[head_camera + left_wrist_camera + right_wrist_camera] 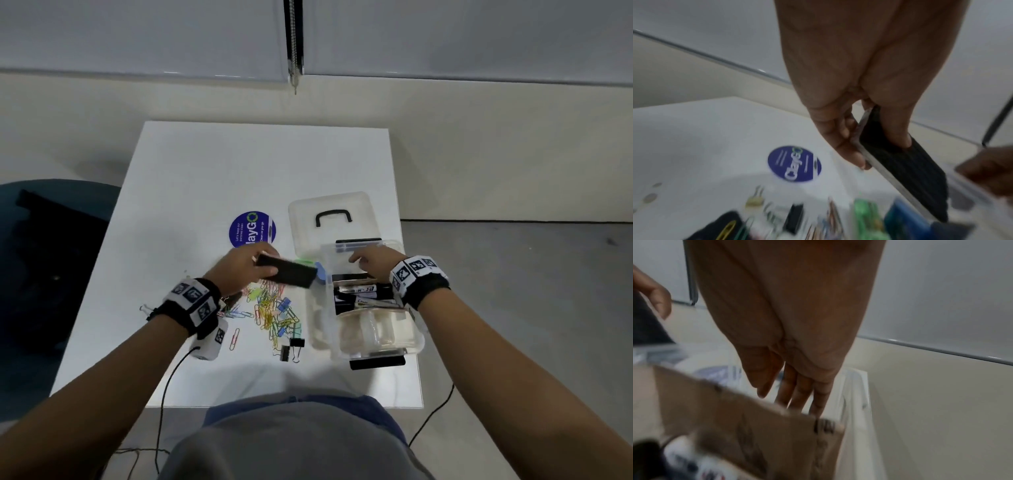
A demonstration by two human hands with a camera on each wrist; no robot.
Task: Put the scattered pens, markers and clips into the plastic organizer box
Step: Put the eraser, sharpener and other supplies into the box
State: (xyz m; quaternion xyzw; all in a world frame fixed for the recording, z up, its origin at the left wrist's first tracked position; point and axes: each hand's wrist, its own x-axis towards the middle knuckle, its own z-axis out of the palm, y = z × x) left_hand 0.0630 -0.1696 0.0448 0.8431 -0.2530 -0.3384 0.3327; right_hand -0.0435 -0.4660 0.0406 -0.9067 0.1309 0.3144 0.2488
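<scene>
The clear plastic organizer box (419, 337) stands open at the table's right, with several markers (363, 294) and a brown cardboard packet (735, 410) inside. My left hand (270, 263) grips a black ribbed eraser block (291, 273) just left of the box rim; in the left wrist view the thumb lies on the block (900, 170) and the fingers (846, 146) curl under it. My right hand (354, 257) reaches into the box's far end, with straight fingers (795, 394) behind the cardboard packet. A heap of coloured paper clips and binder clips (274, 313) lies left of the box.
The box's lid (330, 205) with a black handle lies flat behind it. A round purple sticker (252, 229) sits mid-table. A stray clip (145, 308) lies by my left wrist. The box is close to the table's right edge (409, 308). A dark chair (51, 257) stands left.
</scene>
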